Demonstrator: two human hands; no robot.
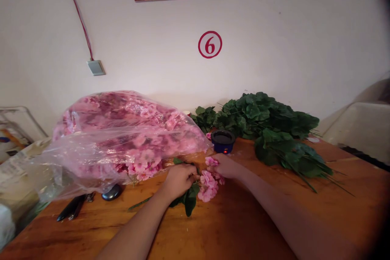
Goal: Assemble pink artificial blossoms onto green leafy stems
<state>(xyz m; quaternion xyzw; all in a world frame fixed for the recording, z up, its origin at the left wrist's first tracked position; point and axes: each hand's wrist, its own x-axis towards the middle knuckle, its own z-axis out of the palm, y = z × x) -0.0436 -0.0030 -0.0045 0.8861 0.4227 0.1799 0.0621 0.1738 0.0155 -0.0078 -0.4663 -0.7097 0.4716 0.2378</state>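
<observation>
My left hand (179, 178) is closed round the green stem of a flower spray, whose dark leaves (190, 201) hang below the fingers. Pink blossoms (207, 187) stick out to the right of that hand. At the upper right of the blossoms, my right hand (224, 165) is closed on the pink flowers, with some petals showing at its fingertips. The spray's stem points left over the wooden table (195, 239). Just beyond my right hand stands a small dark blue pot (223, 142) with a red light.
A clear plastic bag (131, 138) full of pink flowers fills the left back. Green leaf stems (258, 115) are heaped at the right back. A black-handled tool (72, 207) and a dark round object (111, 192) lie at the left front.
</observation>
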